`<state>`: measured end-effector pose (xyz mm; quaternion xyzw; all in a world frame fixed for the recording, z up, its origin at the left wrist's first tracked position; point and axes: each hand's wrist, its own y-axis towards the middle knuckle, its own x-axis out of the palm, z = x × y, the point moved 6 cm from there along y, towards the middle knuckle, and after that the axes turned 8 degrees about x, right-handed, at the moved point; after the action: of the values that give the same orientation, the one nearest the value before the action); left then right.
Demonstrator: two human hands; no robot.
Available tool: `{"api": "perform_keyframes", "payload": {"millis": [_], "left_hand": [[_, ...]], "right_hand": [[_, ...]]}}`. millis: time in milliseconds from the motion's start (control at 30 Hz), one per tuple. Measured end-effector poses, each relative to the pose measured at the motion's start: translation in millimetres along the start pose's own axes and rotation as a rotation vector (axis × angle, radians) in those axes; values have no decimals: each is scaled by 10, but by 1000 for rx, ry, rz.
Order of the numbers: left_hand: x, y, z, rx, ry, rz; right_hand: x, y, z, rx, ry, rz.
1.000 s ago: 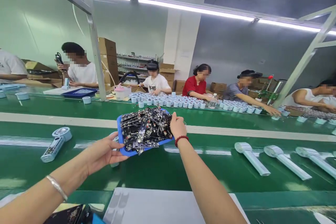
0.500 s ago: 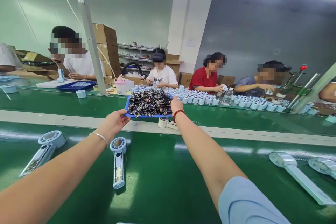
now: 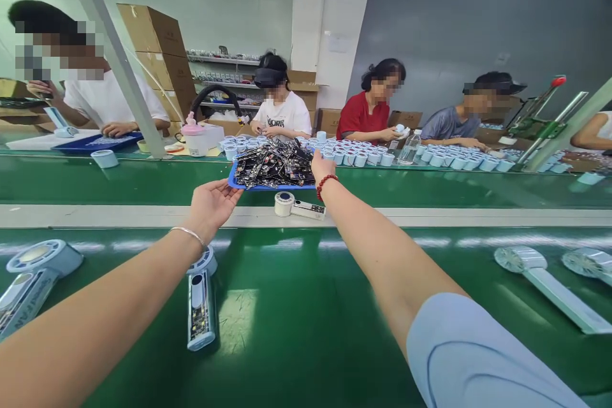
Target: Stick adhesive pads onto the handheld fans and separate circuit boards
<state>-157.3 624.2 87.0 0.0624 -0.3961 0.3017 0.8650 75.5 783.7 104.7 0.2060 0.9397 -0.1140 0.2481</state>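
Note:
A blue tray (image 3: 268, 187) heaped with several black circuit boards (image 3: 272, 166) sits far out over the green conveyor, near the far side. My right hand (image 3: 322, 167), red bead bracelet on the wrist, grips the tray's right edge. My left hand (image 3: 211, 203), palm up with fingers spread, is at the tray's near left corner, just touching or just off it. Both arms are stretched far forward.
A small fan body (image 3: 299, 206) lies just in front of the tray, and more handheld fan parts (image 3: 201, 296) (image 3: 545, 284) lie on the near belt. Rows of pale blue round parts (image 3: 382, 156) line the far side, where several people sit working. A metal post (image 3: 112, 57) stands on the left.
Both arms have reached further out, carrying the tray of boards from near me across the belt to the far side. My left hand has opened and slipped back from the tray's corner.

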Motion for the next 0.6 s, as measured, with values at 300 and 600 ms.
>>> {"api": "perform_keyframes", "payload": {"millis": [300, 600], "left_hand": [[-1, 140, -73, -58, 2, -31], [-2, 185, -216, -122, 48, -60]], "right_hand": [[106, 1, 127, 5, 9, 3], [157, 89, 182, -16, -43, 21]]}}
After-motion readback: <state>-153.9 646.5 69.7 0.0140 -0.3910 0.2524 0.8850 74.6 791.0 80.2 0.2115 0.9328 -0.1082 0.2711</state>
